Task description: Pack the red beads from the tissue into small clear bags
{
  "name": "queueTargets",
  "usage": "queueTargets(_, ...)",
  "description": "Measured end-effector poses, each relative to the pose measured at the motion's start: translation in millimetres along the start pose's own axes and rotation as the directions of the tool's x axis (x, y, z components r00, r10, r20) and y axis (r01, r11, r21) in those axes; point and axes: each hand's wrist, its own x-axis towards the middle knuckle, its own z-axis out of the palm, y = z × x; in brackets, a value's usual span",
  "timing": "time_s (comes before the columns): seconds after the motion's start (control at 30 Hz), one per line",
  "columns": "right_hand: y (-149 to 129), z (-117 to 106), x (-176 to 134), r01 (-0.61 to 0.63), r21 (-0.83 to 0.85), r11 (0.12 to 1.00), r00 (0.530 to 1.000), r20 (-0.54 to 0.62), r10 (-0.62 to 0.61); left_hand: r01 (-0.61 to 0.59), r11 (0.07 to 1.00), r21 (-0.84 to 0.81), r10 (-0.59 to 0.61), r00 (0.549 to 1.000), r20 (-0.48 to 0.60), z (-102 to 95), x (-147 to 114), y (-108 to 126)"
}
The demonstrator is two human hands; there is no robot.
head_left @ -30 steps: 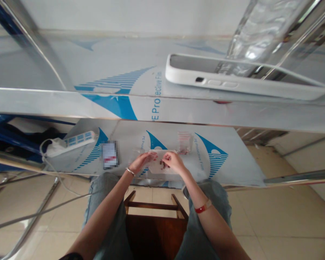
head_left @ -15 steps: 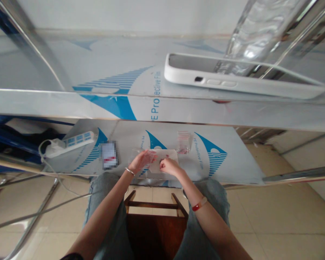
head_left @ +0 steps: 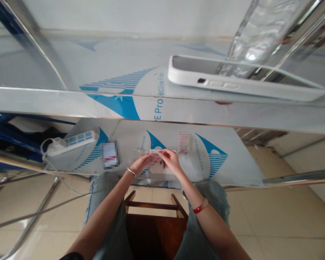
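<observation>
Between my two hands is a small clear plastic bag (head_left: 153, 158) with reddish marks on it. My left hand (head_left: 140, 163) is closed on its left side. The fingers of my right hand (head_left: 171, 159) pinch at the bag's upper right edge. Under them lies a white sheet or tray (head_left: 162, 169) with a few small dark reddish bits on it; what they are is too small to tell. Beyond my right hand sits a stack of clear packets with pink edges (head_left: 184, 141). More clear plastic (head_left: 135, 152) lies just left of the bag.
A phone (head_left: 110, 154) and a white power strip (head_left: 76, 141) lie on the lower shelf (head_left: 238, 162) to the left. Above, the upper shelf's edge (head_left: 195, 110) crosses in front of me, bearing a white phone case (head_left: 222, 85) and a clear plastic bottle or wrap (head_left: 260, 39).
My right hand has risen from the white sheet to the bag's edge and now pinches it. The left hand still holds the bag. The view has shifted slightly.
</observation>
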Motion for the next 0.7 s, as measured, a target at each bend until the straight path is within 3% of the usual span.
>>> queueTargets(0.27, -0.8, 5.3, -3.3, 0.053, 0.029, 0.998, 0.991, 0.117, -0.056, 0.005, 1.000, -0.006, -0.005, 1.000, 0.015, -0.8, 0.9, -2.6)
queueTargets(0.43, 3.4, -2.7, 0.8, 0.054, -0.083, 0.995, 0.998, 0.024, -0.052, 0.102, 0.994, 0.030, -0.102, 0.995, -0.002, 1.8, -3.7, 3.3)
queueTargets(0.53, 8.8, -12.7, 6.2, 0.007, -0.224, 0.974, 1.000, -0.022, -0.012, 0.121, 0.993, -0.003, -0.121, 0.993, -0.013, 0.3, -4.5, 5.8)
queueTargets(0.7, 10.4, -20.8, 6.0, -0.064, -0.610, 0.790, 0.969, 0.152, 0.196, 0.124, 0.989, -0.074, -0.124, 0.992, 0.013, -6.1, -1.6, 4.4)
